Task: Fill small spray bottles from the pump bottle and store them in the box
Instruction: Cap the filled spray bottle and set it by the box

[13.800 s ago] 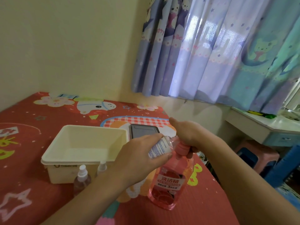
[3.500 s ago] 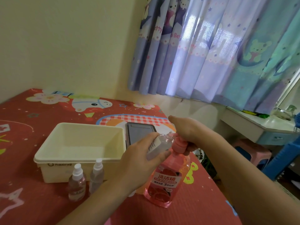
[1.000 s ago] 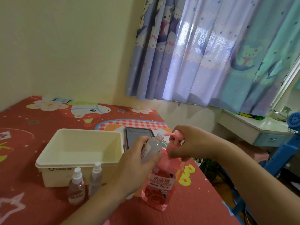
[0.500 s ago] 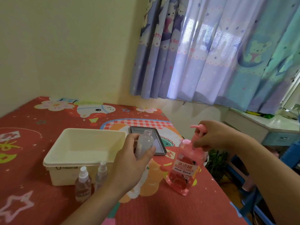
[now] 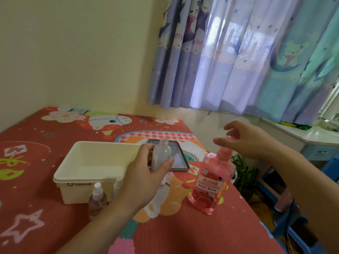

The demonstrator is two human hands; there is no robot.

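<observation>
My left hand [image 5: 142,178] grips a small clear bottle [image 5: 162,153] upright, its neck uncapped, just right of the cream box [image 5: 91,173]. The pink pump bottle [image 5: 211,184] stands on the red mat to the right. My right hand [image 5: 247,140] hovers just above its pump head with fingers loosely spread, holding nothing. Two capped spray bottles, one [image 5: 97,198] and another [image 5: 116,187], stand in front of the box. The box looks empty inside.
A dark phone [image 5: 178,158] lies on the mat behind my left hand. The mat's right edge drops off near the pump bottle, with a potted plant [image 5: 244,173] and stools below. A white desk [image 5: 300,132] and curtains stand at right.
My right hand has let go of the pump head and lifted off it, fingers spread. My left hand holds the small bottle upright, away from the pump spout.
</observation>
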